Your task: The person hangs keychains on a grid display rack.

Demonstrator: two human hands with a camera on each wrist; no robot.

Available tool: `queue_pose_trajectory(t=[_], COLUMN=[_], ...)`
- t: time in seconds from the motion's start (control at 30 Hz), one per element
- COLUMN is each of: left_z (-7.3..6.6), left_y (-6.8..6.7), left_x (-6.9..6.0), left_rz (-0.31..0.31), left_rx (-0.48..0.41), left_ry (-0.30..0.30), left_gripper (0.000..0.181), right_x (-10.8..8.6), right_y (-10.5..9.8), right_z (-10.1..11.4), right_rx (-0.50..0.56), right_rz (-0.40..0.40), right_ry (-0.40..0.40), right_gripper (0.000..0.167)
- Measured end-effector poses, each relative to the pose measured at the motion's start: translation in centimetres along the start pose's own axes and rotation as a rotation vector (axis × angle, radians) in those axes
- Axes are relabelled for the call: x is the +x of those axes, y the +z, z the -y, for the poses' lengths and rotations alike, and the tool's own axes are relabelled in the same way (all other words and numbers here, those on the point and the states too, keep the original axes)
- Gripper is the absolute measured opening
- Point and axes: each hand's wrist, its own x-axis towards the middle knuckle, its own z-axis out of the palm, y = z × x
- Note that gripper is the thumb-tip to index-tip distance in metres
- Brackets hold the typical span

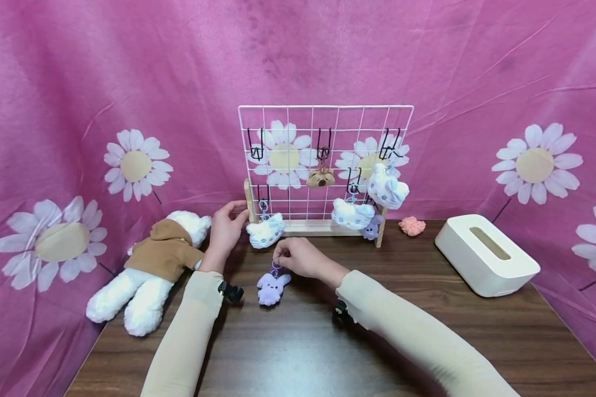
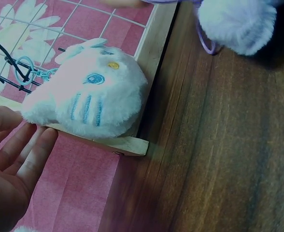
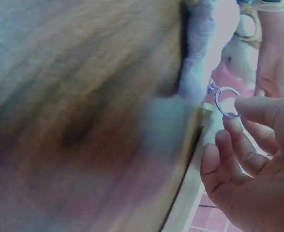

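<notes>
My right hand (image 1: 303, 258) pinches the ring (image 3: 227, 102) of a purple plush keychain (image 1: 270, 289), which hangs in front of the wire rack (image 1: 300, 201). Its thumb and index finger are on the ring; the other fingers curl loosely. My left hand (image 1: 225, 227) is at the rack's left wooden post (image 1: 250, 203), fingers fairly straight and fingertips touching the wood. Close by, a white cat-face plush keychain (image 2: 96, 94) with blue stitching hangs from the lower left hook (image 1: 263, 194).
White cat-face plushes (image 1: 352, 214) and a brown plush keychain (image 1: 320, 177) hang on other hooks; another purple plush (image 1: 372, 227) is low at right. A teddy bear (image 1: 161, 251) lies left. A pink fuzzy piece (image 1: 411, 226) and a white tissue box (image 1: 487, 256) stand right.
</notes>
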Motion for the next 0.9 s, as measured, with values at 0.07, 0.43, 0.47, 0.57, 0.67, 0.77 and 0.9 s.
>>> queue_pose_trajectory(t=[0.07,0.43,0.47,0.57,0.67,0.77,0.9], left_z=[-0.1,0.0,0.0,0.0,0.0,0.1,0.2], left_y=[0.0,-0.2,-0.2,-0.2,-0.1,0.0,0.1], left_x=[0.1,0.3,0.3,0.2,0.1,0.1,0.1], left_rz=[0.002,0.001,-0.001,-0.004,-0.008,-0.010,-0.011], left_rx=[0.001,-0.008,-0.006,-0.002,-0.007,-0.024,-0.028], left_ry=[0.004,0.009,0.009,0.011,0.012,0.011,0.007], left_gripper=[0.032,0.032,0.032,0.032,0.032,0.032,0.031], right_x=[-0.8,-1.3,-1.3,-1.2,-1.1,-1.0,-1.1], right_y=[-1.6,-4.1,-4.2,-4.4,-4.7,-5.2,-5.6], right_z=[2.3,5.5,5.6,5.8,6.1,6.5,7.0], right_rx=[0.042,0.140,0.145,0.164,0.172,0.182,0.210], right_rz=[-0.002,-0.068,-0.076,-0.096,-0.112,-0.116,-0.117], right_ry=[0.017,0.071,0.069,0.065,0.061,0.058,0.073], right_gripper=[0.010,0.007,0.007,0.007,0.006,0.007,0.007])
